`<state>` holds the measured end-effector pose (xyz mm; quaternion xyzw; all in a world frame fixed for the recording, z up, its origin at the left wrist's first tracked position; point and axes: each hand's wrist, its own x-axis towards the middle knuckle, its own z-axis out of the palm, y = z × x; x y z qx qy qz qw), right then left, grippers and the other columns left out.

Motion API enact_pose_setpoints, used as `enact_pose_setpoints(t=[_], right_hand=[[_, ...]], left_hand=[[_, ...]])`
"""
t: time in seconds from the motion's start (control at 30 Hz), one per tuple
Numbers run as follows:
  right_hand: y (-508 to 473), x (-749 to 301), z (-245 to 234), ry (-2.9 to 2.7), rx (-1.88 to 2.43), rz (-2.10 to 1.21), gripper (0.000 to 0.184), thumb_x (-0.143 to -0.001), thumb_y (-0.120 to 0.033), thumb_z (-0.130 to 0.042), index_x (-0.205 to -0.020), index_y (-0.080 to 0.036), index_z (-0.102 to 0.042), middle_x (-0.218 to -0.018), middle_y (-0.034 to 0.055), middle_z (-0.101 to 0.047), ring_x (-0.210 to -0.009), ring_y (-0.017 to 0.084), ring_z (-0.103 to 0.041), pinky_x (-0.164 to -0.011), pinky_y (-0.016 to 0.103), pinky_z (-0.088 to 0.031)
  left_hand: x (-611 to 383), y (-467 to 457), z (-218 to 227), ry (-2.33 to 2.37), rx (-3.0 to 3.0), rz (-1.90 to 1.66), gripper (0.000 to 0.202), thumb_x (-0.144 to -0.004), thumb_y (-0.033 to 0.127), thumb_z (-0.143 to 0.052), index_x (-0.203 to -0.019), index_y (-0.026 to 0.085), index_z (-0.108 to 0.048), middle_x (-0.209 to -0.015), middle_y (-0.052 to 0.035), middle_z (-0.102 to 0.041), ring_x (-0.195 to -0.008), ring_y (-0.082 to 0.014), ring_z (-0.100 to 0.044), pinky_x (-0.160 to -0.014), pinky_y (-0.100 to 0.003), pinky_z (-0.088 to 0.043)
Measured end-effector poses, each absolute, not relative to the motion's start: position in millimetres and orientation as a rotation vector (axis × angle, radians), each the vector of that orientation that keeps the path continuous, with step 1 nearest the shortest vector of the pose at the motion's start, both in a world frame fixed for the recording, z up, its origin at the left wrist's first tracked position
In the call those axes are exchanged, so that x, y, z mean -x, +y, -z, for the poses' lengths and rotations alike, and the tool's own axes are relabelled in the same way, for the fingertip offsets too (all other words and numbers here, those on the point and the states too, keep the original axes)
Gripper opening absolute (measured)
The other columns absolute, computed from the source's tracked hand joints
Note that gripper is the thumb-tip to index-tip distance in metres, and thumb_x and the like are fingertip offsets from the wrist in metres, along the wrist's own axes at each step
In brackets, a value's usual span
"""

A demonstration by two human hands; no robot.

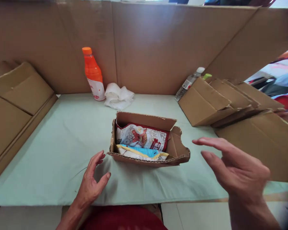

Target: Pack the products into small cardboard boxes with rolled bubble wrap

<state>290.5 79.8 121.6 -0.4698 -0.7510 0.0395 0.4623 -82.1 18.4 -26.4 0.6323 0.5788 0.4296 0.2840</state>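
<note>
A small open cardboard box (176,150) sits in the middle of the pale green table (50,150). Inside it lie a red and white printed packet (141,136) and a blue and yellow packet (144,152). My left hand (92,180) hovers just left of the box's near corner, fingers apart, holding nothing. My right hand (235,167) is raised to the right of the box, fingers stretched out and empty, apart from the box.
An orange bottle (93,74) and crumpled white tissue (118,95) stand at the back. Flattened cardboard boxes (213,102) are stacked at right, with a clear bottle (188,83) behind. More flat cardboard (12,108) lies at left. A cardboard wall (158,48) closes the back.
</note>
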Motion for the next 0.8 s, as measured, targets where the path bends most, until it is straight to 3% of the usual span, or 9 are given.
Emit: enact_pose_setpoints(t=[0.07,0.17,0.33,0.47,0.63,0.8], right_hand=[[83,-303,-93,-1.735,1.350,-0.160,0.018,-0.090,-0.026,-0.067,-0.107,-0.025,-0.073,-0.099,0.0042,-0.077,-0.092,0.022,-0.073,-0.088,0.037,-0.058],[80,-312,-43,-1.808,1.493,-0.349,0.030,-0.089,-0.034,-0.062,-0.115,-0.021,-0.071,-0.108,0.0072,-0.076,-0.097,0.024,-0.073,-0.087,0.036,-0.059],[59,-297,11,-2.009,1.638,-0.681,0.045,-0.085,-0.048,-0.056,-0.114,-0.017,-0.072,-0.111,0.0140,-0.075,-0.106,0.033,-0.070,-0.090,0.044,-0.058],[69,-293,18,-1.972,1.726,-0.738,0.050,-0.085,-0.053,-0.055,-0.115,-0.017,-0.071,-0.107,0.0146,-0.075,-0.100,0.034,-0.070,-0.087,0.046,-0.058],[146,-293,10,-1.878,1.752,-0.742,0.051,-0.078,-0.059,-0.057,-0.100,-0.015,-0.071,-0.096,0.0149,-0.075,-0.068,0.028,-0.066,-0.061,0.040,-0.056],[219,-274,18,-1.666,1.612,-0.724,0.037,-0.071,-0.051,-0.063,-0.091,-0.020,-0.062,-0.081,0.0085,-0.074,-0.072,0.025,-0.068,-0.063,0.033,-0.054]], left_hand=[[83,20,26,1.549,-1.689,-1.118,0.059,-0.092,0.032,-0.062,-0.147,0.026,-0.042,-0.139,-0.0126,-0.057,-0.120,-0.0260,-0.062,-0.103,-0.043,-0.052],[80,30,23,1.522,-1.696,-1.074,0.059,-0.092,0.032,-0.063,-0.147,0.026,-0.044,-0.143,-0.0123,-0.054,-0.127,-0.0268,-0.057,-0.106,-0.043,-0.049],[59,56,16,1.465,-1.726,-1.017,0.060,-0.090,0.032,-0.063,-0.147,0.024,-0.045,-0.147,-0.0130,-0.053,-0.137,-0.0299,-0.050,-0.113,-0.047,-0.043],[41,80,16,1.475,-1.641,-1.093,0.062,-0.088,0.029,-0.061,-0.147,0.021,-0.044,-0.143,-0.0135,-0.057,-0.134,-0.0292,-0.053,-0.110,-0.044,-0.046],[27,140,18,1.423,-1.504,-1.150,0.061,-0.082,0.026,-0.061,-0.141,0.017,-0.048,-0.134,-0.0150,-0.060,-0.123,-0.0284,-0.059,-0.094,-0.038,-0.054],[25,210,12,1.294,-1.472,-1.161,0.066,-0.076,0.020,-0.060,-0.141,0.015,-0.047,-0.134,-0.0144,-0.058,-0.117,-0.0253,-0.059,-0.091,-0.036,-0.053]])
